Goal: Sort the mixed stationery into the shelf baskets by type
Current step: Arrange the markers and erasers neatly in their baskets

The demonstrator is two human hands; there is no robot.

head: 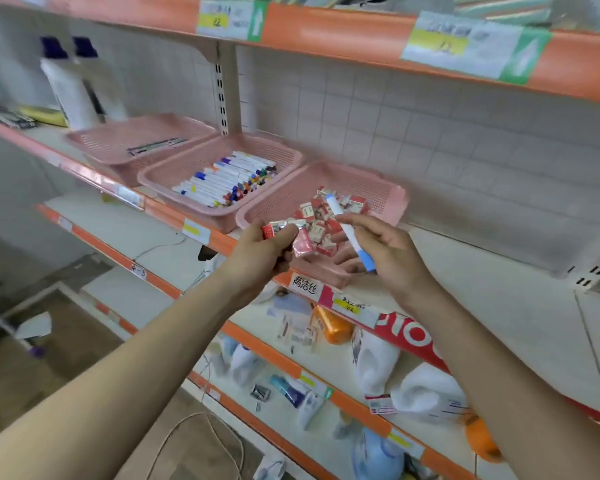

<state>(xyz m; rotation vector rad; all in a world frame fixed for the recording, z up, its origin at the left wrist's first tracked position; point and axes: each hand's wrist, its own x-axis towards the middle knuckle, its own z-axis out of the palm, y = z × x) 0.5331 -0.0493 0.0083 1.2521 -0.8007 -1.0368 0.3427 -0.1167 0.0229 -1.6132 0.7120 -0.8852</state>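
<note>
We see an orange-edged shelf carrying three pink baskets in a row. The far left basket holds a few dark pens. The middle basket is packed with white markers lying side by side, their coloured caps pointing toward the right. The right basket holds a heap of small red and white erasers in wrappers, and both of our hands are over its front edge. Our left hand is clenched around a few wrapped erasers, which poke out above the fingers, with one pink packet hanging at the thumb side. Our right hand pinches a single white marker with a blue cap between thumb and fingertips, the marker tilted, its upper end over the eraser heap. Lower shelves carry blurred bottles and packets.
</note>
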